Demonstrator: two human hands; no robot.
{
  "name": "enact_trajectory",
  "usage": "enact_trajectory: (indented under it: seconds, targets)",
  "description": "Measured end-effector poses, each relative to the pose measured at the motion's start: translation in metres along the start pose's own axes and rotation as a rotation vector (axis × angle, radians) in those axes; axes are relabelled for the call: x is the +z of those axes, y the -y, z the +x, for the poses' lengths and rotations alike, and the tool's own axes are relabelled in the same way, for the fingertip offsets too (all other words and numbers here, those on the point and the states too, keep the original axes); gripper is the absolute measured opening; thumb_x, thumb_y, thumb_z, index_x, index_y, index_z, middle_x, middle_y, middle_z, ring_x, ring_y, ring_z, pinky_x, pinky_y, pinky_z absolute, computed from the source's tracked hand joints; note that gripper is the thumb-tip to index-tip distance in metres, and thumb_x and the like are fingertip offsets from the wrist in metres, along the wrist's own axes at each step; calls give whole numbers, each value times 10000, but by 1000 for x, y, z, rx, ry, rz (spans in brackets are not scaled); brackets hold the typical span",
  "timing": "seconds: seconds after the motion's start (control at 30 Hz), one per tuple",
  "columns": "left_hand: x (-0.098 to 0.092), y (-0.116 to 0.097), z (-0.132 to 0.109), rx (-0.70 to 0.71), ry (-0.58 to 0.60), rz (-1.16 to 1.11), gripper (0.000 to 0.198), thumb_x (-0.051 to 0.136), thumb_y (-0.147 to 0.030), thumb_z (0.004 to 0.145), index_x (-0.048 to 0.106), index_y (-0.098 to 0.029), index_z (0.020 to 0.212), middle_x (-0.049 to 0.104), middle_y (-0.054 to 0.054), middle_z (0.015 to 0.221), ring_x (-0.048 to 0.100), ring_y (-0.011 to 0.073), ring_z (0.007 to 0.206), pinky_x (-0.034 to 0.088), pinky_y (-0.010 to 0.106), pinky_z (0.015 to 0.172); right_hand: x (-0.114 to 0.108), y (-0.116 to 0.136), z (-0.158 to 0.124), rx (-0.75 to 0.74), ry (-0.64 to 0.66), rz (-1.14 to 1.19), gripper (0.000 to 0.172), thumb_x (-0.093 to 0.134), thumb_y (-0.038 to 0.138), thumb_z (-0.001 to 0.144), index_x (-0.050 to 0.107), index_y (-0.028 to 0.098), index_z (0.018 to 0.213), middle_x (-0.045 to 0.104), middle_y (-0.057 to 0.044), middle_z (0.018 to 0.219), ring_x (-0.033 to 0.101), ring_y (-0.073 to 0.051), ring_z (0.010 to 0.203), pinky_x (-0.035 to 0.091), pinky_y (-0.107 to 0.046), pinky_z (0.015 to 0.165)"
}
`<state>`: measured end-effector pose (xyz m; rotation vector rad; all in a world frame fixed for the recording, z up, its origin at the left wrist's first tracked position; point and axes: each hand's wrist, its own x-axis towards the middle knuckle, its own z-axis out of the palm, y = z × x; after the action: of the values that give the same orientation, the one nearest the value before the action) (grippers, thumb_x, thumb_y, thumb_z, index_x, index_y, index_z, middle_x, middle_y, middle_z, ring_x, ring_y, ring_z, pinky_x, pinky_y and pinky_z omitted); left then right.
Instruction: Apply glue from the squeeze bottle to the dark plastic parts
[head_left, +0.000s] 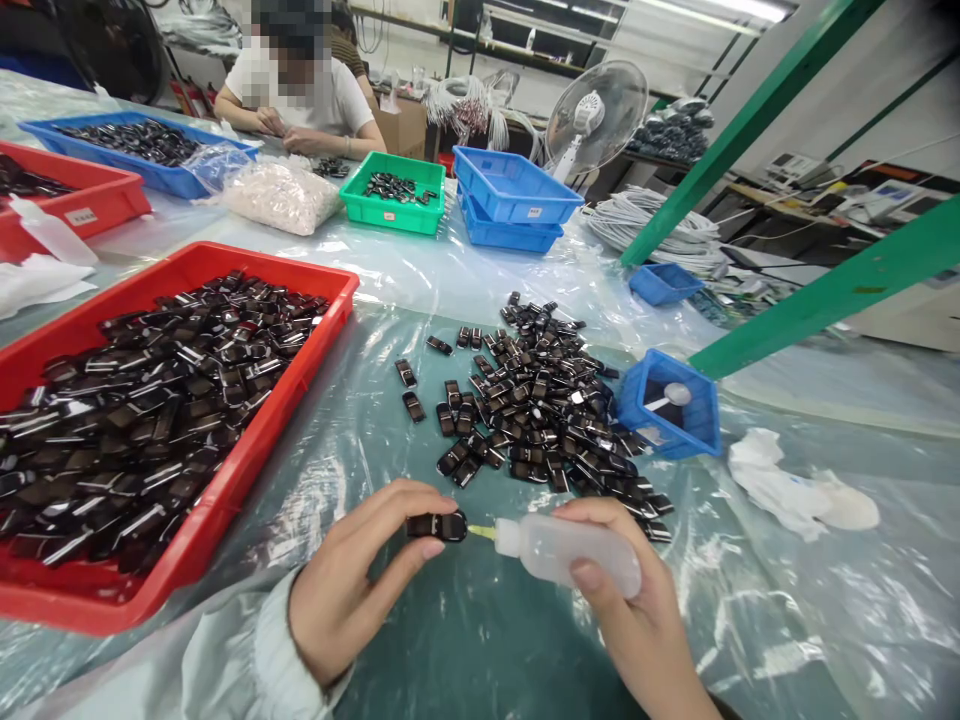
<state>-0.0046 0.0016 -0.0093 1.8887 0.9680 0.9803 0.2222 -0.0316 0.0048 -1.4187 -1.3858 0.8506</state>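
Between the thumb and fingers of my left hand (349, 580) is a small glossy black plastic part (436, 526), held level above the table. My right hand (637, 610) is wrapped round a translucent white squeeze bottle (577, 550), tipped on its side. Its thin yellowish nozzle (481, 532) points left and meets, or nearly meets, the right end of the part; I cannot tell whether they touch. Just beyond both hands lies a loose pile of similar black parts (540, 390), with a few lying apart on its left side.
A red tray (300, 385) heaped with black parts stands at left. Right of the pile are a small blue bin (675, 435) holding a white spoon-like item, and crumpled tissue (780, 485). Farther back are a green tray (390, 215), stacked blue trays (517, 190) and a seated person (352, 110). Green posts (832, 285) slant at right.
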Motion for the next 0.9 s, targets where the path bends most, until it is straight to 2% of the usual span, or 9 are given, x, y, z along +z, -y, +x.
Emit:
enact_trajectory:
  seconds: [0.1,0.43,0.63,0.9]
  targets:
    - [0,0,-1,8,-9,33,232,494,-169,925,556,-256,1131,630,45,1067,592,180,1001,479,301,868,-4,-3,2,-28,53,-14,259,575,510,833,594,267,921,642,-16,786,595,-156,572,471,-224,477]
    - [-1,-1,-3,118,-2,118,243,476,-139,934,545,-243,1143,626,42,1086,573,153,1029,449,256,894,-7,-4,4,-20,94,-14,229,559,491,850,601,271,896,626,0,742,563,-150,554,437,-208,466]
    - [-1,-1,-3,121,5,129,238,461,-149,940,552,-237,1142,631,70,1058,585,190,997,468,312,868,-8,-2,5,31,116,-2,263,553,515,842,606,258,858,608,-3,712,549,-154,543,421,-214,455]
    - [-1,-2,-3,139,0,134,251,466,-120,932,560,-228,1138,622,52,1077,572,164,1016,442,263,891,-9,-1,7,42,129,28,289,565,531,826,616,246,838,594,-4,696,540,-149,539,409,-210,449]
